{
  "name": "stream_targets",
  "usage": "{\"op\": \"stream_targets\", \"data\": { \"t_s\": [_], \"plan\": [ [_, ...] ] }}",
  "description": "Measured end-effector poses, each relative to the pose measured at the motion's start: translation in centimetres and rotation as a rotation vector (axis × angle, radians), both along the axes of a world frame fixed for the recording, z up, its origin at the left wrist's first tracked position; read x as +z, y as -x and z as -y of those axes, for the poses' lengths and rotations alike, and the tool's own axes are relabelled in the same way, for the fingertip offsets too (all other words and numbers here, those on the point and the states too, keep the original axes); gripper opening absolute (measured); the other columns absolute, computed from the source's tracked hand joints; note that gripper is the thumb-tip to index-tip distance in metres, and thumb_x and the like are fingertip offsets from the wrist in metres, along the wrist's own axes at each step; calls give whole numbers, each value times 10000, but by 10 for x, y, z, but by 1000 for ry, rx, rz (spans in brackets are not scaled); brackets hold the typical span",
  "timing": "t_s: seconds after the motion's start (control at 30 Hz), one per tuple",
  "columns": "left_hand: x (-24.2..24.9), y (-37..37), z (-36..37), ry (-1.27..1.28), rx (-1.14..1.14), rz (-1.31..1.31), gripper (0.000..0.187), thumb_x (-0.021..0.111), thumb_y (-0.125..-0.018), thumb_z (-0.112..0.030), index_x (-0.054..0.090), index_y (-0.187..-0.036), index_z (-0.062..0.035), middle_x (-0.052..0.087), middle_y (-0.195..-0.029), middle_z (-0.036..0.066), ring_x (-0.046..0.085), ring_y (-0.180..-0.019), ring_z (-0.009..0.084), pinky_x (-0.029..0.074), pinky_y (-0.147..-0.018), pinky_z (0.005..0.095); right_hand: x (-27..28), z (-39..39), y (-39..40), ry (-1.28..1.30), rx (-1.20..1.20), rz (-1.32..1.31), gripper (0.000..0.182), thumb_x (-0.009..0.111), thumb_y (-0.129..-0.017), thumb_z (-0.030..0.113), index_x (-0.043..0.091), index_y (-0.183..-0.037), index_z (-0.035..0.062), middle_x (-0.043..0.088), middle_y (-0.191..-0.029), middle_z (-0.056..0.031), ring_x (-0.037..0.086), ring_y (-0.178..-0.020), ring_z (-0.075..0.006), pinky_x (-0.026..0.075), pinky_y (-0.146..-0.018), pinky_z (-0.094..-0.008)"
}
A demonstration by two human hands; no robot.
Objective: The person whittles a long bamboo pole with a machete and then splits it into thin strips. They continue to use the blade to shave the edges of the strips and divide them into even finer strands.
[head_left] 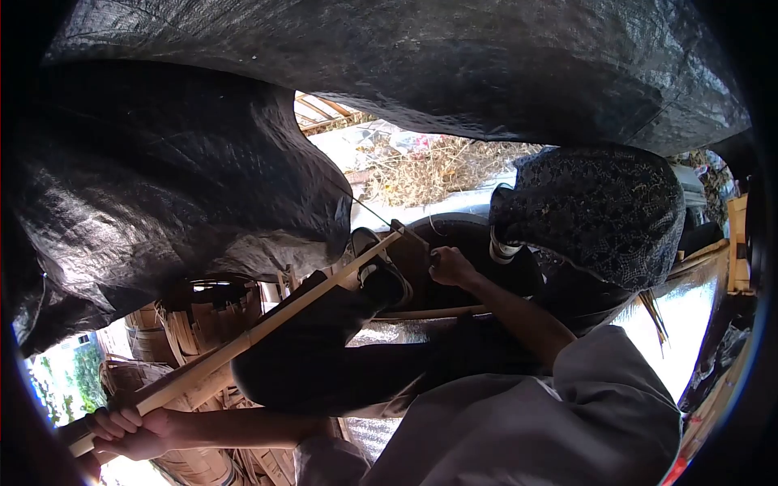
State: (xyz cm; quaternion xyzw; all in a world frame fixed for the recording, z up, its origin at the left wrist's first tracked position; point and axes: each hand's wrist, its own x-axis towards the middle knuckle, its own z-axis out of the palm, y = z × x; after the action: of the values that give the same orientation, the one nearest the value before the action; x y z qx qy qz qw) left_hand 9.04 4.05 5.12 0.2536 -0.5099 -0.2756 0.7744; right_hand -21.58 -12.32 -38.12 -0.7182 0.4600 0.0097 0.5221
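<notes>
A long, pale bamboo strip (251, 336) runs diagonally from the lower left up to the middle. My left hand (130, 433) has its fingers wrapped around the strip's lower end. At the upper end, my right hand (451, 267) is closed on a knife-like tool (412, 236), whose dark, narrow blade meets the strip's tip; its handle is hidden in my fist. Beneath the strip lies my leg in dark trousers (312, 344). A dark shoe (379, 271) is beside the strip's upper end.
Woven bamboo baskets (203, 320) stand at the left. Dark plastic sheeting (162, 186) hangs low overhead and on the left. Dark patterned cloth (596, 215) is at the right of a round dark basin-like object (462, 231). Dry straw (421, 174) lies beyond.
</notes>
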Motion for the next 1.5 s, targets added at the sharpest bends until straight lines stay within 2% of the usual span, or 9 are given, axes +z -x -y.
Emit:
{"op": "stream_targets", "data": {
  "t_s": [0.1, 0.4, 0.5, 0.63, 0.7, 0.9, 1.1, 1.33, 1.5],
  "plan": [
    [-2, -9, -12, 1, 47, -59, 309, 419, -892, -222, 293, -625, -132, 205, -492, -41, 117, -380, 43, 98, -348, 205, -30, -11, 17, -84, -17, -284, 180, 543, -650, 137, 605, -763, 12, 603, -788, -220, 578, -826, -376, 487, -723, -438],
    [-3, -2, -5, 6, -74, -99, 332, 461, -877, -235, 300, -605, -133, 212, -469, -48, 136, -366, 37, 108, -334, 206, 1, 14, -8, -86, -44, 12, 259, 556, -658, 181, 619, -846, 14, 611, -845, -211, 583, -856, -367, 488, -754, -430],
    [-2, -4, -10, 91, -159, 27, 334, 433, -890, -272, 303, -620, -124, 265, -435, -43, 204, -324, 18, 198, -284, 164, -34, -2, 0, -125, -29, -150, 254, 557, -660, 190, 620, -840, 23, 614, -856, -208, 581, -865, -365, 488, -761, -422],
    [-1, 11, -12, 107, -195, -17, 396, 454, -867, -330, 284, -561, -145, 242, -421, -52, 178, -322, 26, 165, -300, 175, -60, 3, 24, -188, -1, -283, 249, 565, -657, 193, 622, -837, 30, 615, -867, -204, 581, -871, -361, 492, -759, -410],
    [-1, 12, -12, 96, -204, -22, 395, 455, -866, -328, 284, -560, -145, 241, -420, -51, 178, -321, 26, 165, -300, 175, -51, 7, 28, -116, -109, -224, 193, 532, -637, 119, 615, -781, 21, 606, -790, -215, 585, -836, -362, 486, -725, -419],
    [-6, 15, -8, 113, -234, -42, 390, 463, -862, -311, 283, -559, -144, 235, -414, -49, 177, -320, 30, 166, -299, 175, -22, 12, -6, -74, -148, 33, 238, 570, -650, 185, 620, -818, 24, 614, -821, -207, 588, -843, -349, 498, -744, -402],
    [-6, 26, 0, 146, -290, -43, 385, 471, -857, -293, 283, -557, -143, 230, -409, -46, 176, -318, 34, 167, -299, 176, -45, -2, 24, -115, -20, -171, 181, 551, -652, 154, 604, -749, 11, 601, -762, -215, 576, -814, -374, 483, -694, -431],
    [-2, 0, -27, 83, -181, 22, 370, 470, -863, -262, 266, -577, -145, 229, -442, -43, 181, -343, 40, 154, -315, 178, -25, 5, -2, -28, -77, 28, 192, 547, -649, 152, 611, -760, 8, 601, -767, -221, 577, -815, -371, 489, -718, -434],
    [-6, 22, -7, 96, -157, -48, 335, 454, -874, -262, 291, -607, -140, 227, -455, -48, 181, -351, 31, 153, -319, 181, -61, -13, 13, -122, 8, -232, 203, 542, -660, 144, 617, -802, 19, 607, -780, -211, 576, -824, -385, 491, -752, -416]
  ]
}}
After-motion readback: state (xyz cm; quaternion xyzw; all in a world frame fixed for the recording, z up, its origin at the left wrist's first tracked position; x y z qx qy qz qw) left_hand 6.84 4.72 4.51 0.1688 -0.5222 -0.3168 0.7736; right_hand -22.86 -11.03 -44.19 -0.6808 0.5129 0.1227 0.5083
